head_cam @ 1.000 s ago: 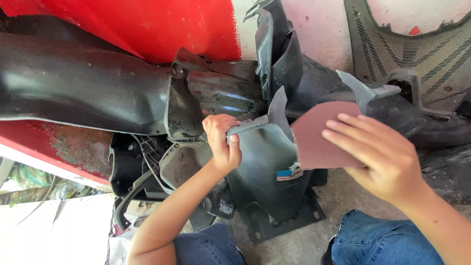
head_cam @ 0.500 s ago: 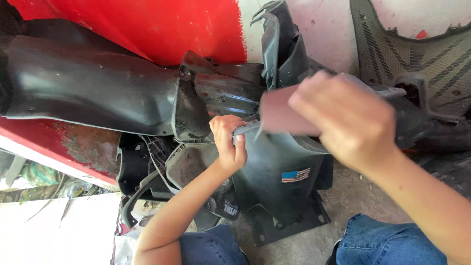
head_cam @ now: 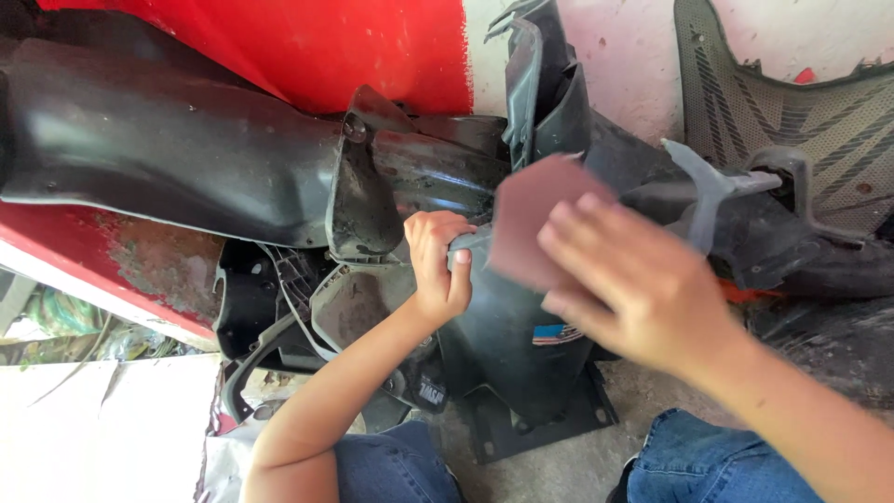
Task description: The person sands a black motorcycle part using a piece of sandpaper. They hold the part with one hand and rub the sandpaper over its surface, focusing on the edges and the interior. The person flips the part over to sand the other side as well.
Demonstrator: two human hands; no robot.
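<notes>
Black plastic panels [head_cam: 521,373] on concrete floor [head_cam: 577,466]

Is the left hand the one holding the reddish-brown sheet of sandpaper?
No, the right hand presses the sandpaper against the black plastic panel, while the left hand grips the panel's edge.

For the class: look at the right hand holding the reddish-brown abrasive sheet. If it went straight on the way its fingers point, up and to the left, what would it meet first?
Probably the dark plastic panel that the left hand grips: the right hand presses the sheet toward its upper edge. Depth is unclear from above.
</notes>
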